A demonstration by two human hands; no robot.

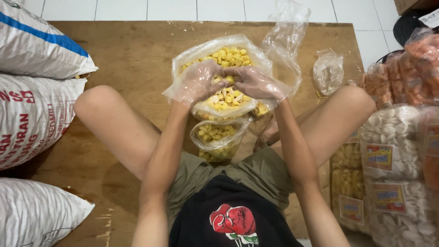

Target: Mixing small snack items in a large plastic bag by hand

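Observation:
I sit on a brown wooden board with my knees spread. A large clear plastic bag of small yellow snack pieces lies open between my legs. My left hand and my right hand, both in thin clear plastic gloves, reach into the bag's mouth and are closed over a heap of yellow pieces. A smaller clear bag, partly filled with the same yellow pieces, stands upright just below my hands, close to my lap.
Three white woven sacks are stacked along the left. Sealed packs of white, orange and yellow crackers crowd the right edge. A small crumpled clear bag lies on the board behind my right knee. White floor tiles lie beyond the board.

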